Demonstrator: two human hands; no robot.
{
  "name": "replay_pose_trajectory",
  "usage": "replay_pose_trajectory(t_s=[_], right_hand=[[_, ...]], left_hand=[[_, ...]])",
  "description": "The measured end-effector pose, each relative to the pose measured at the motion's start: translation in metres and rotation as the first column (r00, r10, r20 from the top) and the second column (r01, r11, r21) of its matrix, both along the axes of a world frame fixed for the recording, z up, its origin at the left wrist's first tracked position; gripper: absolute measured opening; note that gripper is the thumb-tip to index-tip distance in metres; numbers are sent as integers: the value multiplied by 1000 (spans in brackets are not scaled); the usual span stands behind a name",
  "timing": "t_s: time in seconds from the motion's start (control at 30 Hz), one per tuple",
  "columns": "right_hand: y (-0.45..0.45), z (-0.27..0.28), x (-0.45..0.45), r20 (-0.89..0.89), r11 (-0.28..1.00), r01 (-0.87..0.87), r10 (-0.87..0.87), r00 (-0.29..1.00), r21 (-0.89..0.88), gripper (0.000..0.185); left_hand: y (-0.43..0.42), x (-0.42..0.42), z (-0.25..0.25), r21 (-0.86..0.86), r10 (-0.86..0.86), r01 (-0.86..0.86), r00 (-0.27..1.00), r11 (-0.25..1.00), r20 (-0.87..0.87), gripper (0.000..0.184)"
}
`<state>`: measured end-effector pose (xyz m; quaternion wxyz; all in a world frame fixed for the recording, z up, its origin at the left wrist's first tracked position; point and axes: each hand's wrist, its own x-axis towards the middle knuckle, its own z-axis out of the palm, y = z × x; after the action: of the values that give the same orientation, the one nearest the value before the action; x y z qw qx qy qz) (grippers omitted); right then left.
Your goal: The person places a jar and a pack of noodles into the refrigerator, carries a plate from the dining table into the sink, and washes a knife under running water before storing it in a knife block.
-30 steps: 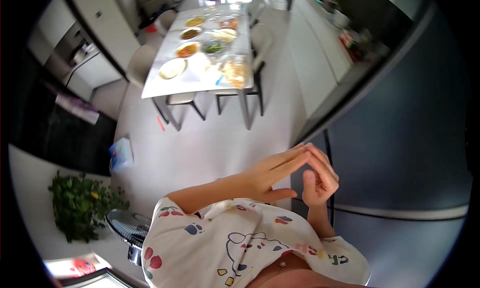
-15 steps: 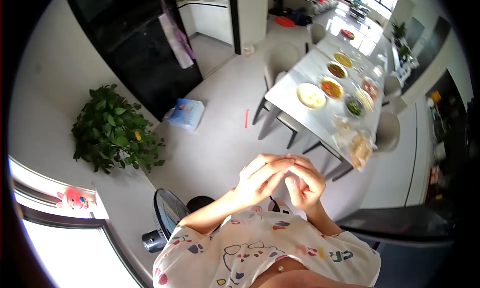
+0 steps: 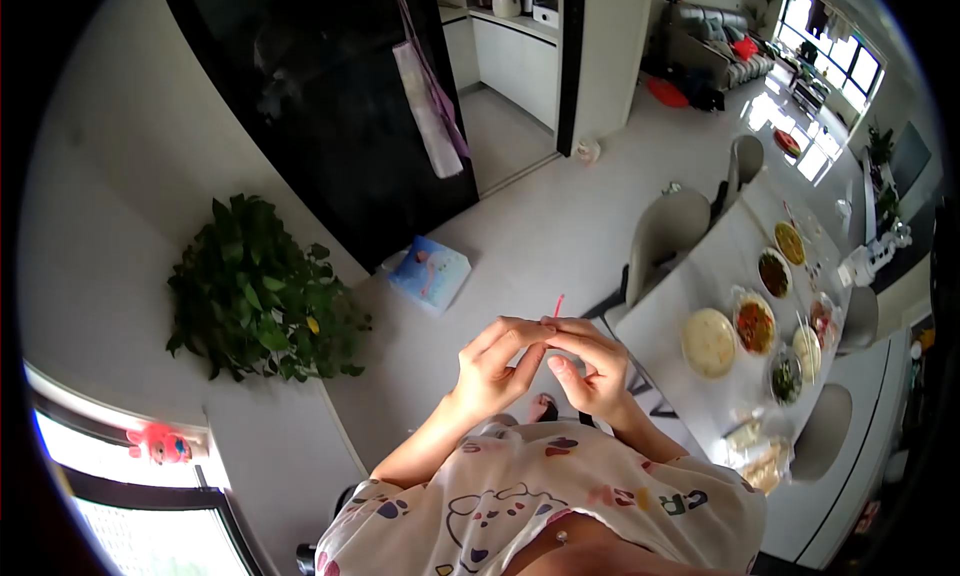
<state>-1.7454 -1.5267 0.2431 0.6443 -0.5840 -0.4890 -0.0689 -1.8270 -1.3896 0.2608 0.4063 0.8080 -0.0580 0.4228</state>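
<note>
My left hand (image 3: 495, 368) and my right hand (image 3: 592, 366) are raised in front of my chest, fingertips meeting in the middle. The fingers of both are stretched and slightly bent, with a gap between thumb and fingers. Nothing shows in either hand, though the spot where the fingertips touch is partly hidden. Just beyond the fingertips a thin red strip (image 3: 559, 306) appears, seemingly on the floor. Below the hands is the patterned white top (image 3: 540, 496) that I wear.
At right a dining table (image 3: 655, 376) holds several dishes, with chairs (image 3: 668, 238) around it. A blue-and-white box (image 3: 430, 273) stands on the floor by the black door (image 3: 330, 96). A leafy plant (image 3: 265, 296) is at left, above a window with a pink toy (image 3: 160, 444).
The view has turned, so the table, box and plant sit further right and lower. The fan at lower left is now largely out of sight. My hands keep nearly the same fingertip-to-fingertip pose.
</note>
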Motion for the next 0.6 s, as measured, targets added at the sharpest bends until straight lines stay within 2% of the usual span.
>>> replay_pose_trajectory(t_s=[0.2,0.3,0.37,0.47,0.6], right_hand=[[105,16,116,37,990,-138,139,990,-32,27],[168,-2,190,60,993,-87,92,994,-75,28],[195,-17,218,27,998,-34,35,999,-56,28],[236,-10,271,19,996,82,-82,996,-21,30],[247,1,319,47,934,357,-356,933,-8,30]], left_hand=[[97,99,9,-54,98,-97,995,994,5,23],[168,179,-7,-41,57,-57,998,998,2,23],[203,219,-11,24,9,-10,1000,1000,10,22],[246,284,-7,1,-98,98,995,995,-12,20],[273,372,10,29,-374,375,927,927,-20,24]])
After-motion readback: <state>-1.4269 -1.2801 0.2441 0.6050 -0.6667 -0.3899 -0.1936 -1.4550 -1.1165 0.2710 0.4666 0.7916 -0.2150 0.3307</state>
